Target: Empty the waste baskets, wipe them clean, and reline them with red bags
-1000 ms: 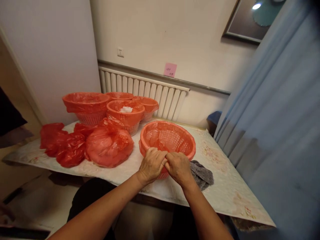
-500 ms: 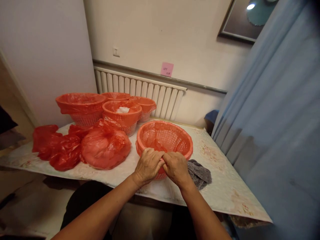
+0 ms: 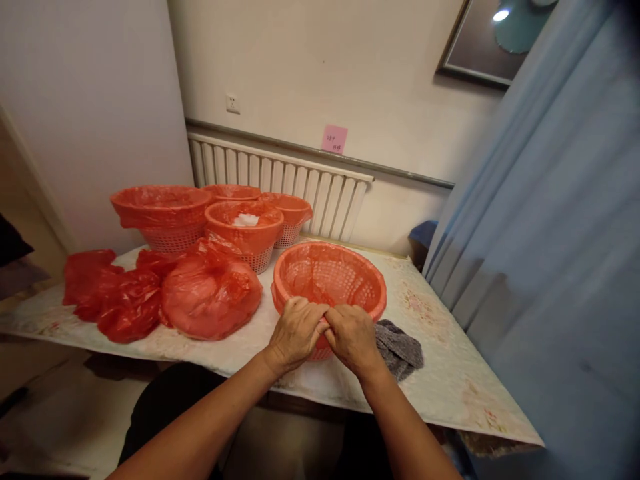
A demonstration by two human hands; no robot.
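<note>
- We hold our left hand point(image 3: 296, 331) and right hand point(image 3: 353, 337) knuckles up, touching each other at the near rim of the red basket point(image 3: 330, 283).
- Both sets of fingers curl shut, pinching the red liner bag point(image 3: 313, 291) over that rim.
- Both forearms reach forward from below and converge at the basket.
- The basket sits on the table point(image 3: 450, 380), near its front edge.
- A grey cloth point(image 3: 400, 347) lies just beside it, and a filled red bag point(image 3: 210, 293) on its other side.
</note>
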